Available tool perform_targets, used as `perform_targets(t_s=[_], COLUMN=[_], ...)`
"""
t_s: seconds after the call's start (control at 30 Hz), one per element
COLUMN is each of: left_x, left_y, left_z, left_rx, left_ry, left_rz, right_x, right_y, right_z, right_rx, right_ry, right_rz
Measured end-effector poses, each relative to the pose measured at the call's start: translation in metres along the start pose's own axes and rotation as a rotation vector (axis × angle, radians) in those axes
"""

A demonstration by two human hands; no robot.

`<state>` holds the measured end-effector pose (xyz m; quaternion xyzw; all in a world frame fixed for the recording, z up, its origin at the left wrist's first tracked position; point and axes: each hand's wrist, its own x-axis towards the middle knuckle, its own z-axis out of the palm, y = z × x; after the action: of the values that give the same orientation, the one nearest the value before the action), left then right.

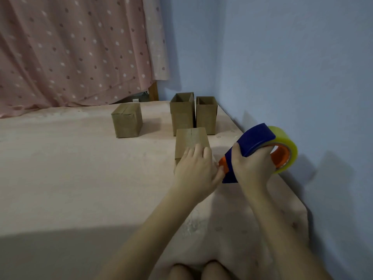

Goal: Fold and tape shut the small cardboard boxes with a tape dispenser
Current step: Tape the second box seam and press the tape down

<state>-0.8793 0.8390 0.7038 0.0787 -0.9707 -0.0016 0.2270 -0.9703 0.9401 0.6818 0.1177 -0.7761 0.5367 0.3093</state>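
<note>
Out across the pink bed (70, 178), four small boxes tell the score: the closed box (126, 123) far left looks already folded, with a seam showing along its top, though whether tape is on it I can't tell; the two open boxes (182, 116) and (206, 115) stand side by side at the back near the blue wall (292, 67), tops gaping, not yet folded. So roughly one done, one in hand, two to go, by my reckoning. The near box (191, 142) has its flaps down, the slit still bare, and the left hand (196, 168) lies flat on it, fingers straight, pressing it shut. Just right, the right hand (250, 166) has its fingers curled tight round the blue tape dispenser (254, 146), yellow roll up, orange end at the left thumb. The spotted curtain (76, 51) hangs behind; nothing blocks the box, though the wall crowds the dispenser's side.
</note>
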Motion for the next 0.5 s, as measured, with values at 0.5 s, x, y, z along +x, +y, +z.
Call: perform_targets(t_s=[0.5], left_x=[-0.006], left_y=[-0.004], left_z=[0.021], left_rx=[0.18], left_ry=[-0.012], left_rz=[0.061], right_x=[-0.007], right_y=[0.013], right_z=[0.013], right_rx=[-0.077], right_ry=[-0.017], right_rz=[-0.202])
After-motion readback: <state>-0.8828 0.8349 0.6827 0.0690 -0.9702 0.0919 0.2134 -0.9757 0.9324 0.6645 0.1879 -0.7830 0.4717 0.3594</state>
